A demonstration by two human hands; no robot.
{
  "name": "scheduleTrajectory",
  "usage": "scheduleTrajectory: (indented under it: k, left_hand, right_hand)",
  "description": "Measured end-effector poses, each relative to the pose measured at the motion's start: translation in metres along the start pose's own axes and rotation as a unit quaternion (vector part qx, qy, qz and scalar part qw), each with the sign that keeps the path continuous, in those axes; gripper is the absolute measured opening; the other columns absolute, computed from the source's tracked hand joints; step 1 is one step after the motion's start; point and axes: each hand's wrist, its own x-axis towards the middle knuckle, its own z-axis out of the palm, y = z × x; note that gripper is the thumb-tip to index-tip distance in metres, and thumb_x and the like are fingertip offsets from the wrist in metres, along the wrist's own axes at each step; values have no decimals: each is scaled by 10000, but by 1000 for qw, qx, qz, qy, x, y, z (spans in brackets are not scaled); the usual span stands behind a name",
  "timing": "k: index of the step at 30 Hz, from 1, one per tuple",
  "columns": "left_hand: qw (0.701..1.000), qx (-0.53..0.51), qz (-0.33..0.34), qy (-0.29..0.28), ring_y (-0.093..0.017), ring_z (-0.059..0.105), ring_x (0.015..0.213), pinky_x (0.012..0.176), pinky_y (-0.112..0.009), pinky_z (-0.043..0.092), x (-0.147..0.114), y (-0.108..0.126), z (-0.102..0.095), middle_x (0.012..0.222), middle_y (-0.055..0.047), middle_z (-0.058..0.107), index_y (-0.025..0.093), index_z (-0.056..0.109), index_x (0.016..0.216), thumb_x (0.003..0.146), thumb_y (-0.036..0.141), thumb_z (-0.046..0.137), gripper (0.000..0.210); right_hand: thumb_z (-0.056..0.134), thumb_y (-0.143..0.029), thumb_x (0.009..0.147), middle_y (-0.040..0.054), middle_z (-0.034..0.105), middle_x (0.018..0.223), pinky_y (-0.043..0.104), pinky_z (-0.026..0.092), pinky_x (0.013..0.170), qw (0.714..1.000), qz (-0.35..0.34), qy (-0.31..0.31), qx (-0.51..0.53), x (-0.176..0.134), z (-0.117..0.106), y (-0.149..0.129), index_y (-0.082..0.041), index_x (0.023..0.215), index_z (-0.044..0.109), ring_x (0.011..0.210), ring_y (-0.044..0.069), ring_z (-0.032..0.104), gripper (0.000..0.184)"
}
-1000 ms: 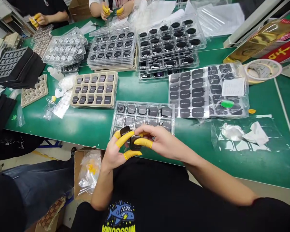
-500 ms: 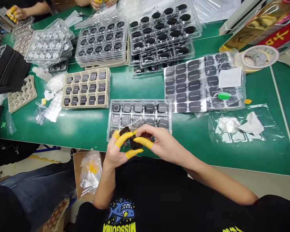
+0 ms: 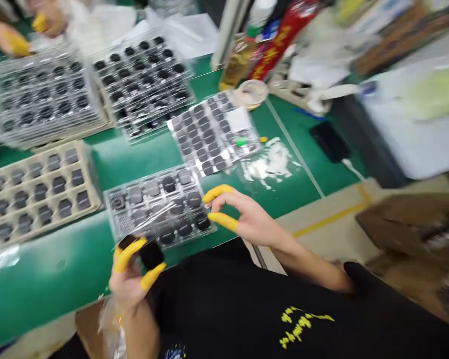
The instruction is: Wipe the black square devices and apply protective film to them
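My left hand (image 3: 129, 279), with yellow finger cots, is closed on a small black square part (image 3: 151, 255) between thumb and finger. A second dark piece (image 3: 127, 242) sits at its upper fingers, partly hidden. My right hand (image 3: 243, 217), also in yellow finger cots, is at the right edge of a clear plastic tray (image 3: 110, 212). Its thumb and forefinger are curved and apart, with nothing visible between them. Inside the tray lie several dark square caps (image 3: 169, 184) and a round-faced part (image 3: 118, 201). One of its cells holds no cap.
On the left stands a beige tray (image 3: 93, 197) of dark caps. Behind are stacked clear trays (image 3: 97, 117) of black discs. Sticker sheets (image 3: 205, 134), a tape roll (image 3: 252, 93), white scraps (image 3: 273, 162) and a phone (image 3: 329, 141) lie rightward. A co-worker's hands (image 3: 50, 22) show at top left.
The view has swung to the right and is blurred. My hands have separated: the right has left the black part, while the left keeps hold of it.
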Motion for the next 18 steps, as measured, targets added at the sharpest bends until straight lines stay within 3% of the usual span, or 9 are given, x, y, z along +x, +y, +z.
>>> scheduleTrajectory:
  k: [2, 4, 8, 11, 13, 15, 18]
  left_hand:
    - [994, -97, -50, 27, -243, 770, 887, 741, -374, 701, 5, -16, -4, 1080, -48, 793, 231, 851, 1111, 506, 496, 1121, 713]
    - [986, -145, -86, 7, -244, 753, 852, 679, -361, 678, 11, -26, -3, 1025, -44, 785, 220, 858, 994, 461, 501, 1124, 658]
    - [977, -175, -121, -23, -250, 749, 859, 702, -361, 681, 24, -20, 9, 964, -51, 785, 201, 862, 957, 390, 434, 1146, 675]
    - [976, -176, -117, -44, -258, 758, 868, 707, -362, 701, 32, -10, 21, 972, -66, 803, 211, 876, 990, 415, 389, 1149, 660]
    - [978, -170, -101, -68, -263, 768, 859, 671, -368, 715, 34, -7, 25, 995, -67, 818, 251, 887, 1030, 474, 384, 1135, 623]
    - [980, -161, -82, -83, -267, 783, 852, 659, -378, 733, 32, -8, 26, 1017, -59, 827, 287, 888, 1080, 531, 394, 1117, 604]
    - [984, -143, -64, -81, -275, 810, 868, 700, -395, 760, 25, -14, 20, 1054, -51, 832, 298, 879, 1124, 555, 401, 1108, 621]
  right_hand:
    - [747, -487, 969, 78, 757, 1129, 375, 580, 851, 989, 101, 90, -51, -7, -40, 28, -256, 911, 695, 977, 225, 693, 244]
    - [742, -572, 913, 94, 750, 1076, 381, 550, 823, 969, 163, 164, -87, -16, -80, 55, -245, 883, 681, 977, 247, 679, 334]
    - [745, -605, 843, 80, 723, 878, 376, 504, 747, 940, 244, 209, -118, -18, -130, 102, -222, 856, 694, 825, 238, 641, 387]
    - [747, -490, 857, 77, 705, 857, 370, 497, 756, 918, 285, 223, -160, -4, -134, 128, -209, 830, 692, 805, 229, 621, 288]
    - [730, -399, 883, 108, 702, 949, 393, 500, 814, 896, 302, 248, -209, 5, -126, 140, -201, 851, 696, 885, 256, 622, 204]
    - [689, -333, 917, 167, 687, 1120, 433, 495, 884, 872, 308, 277, -261, 8, -117, 147, -190, 976, 720, 1038, 316, 618, 158]
    - [640, -307, 964, 242, 612, 1342, 483, 477, 972, 840, 306, 317, -316, 2, -109, 153, -171, 1305, 677, 1274, 401, 548, 369]
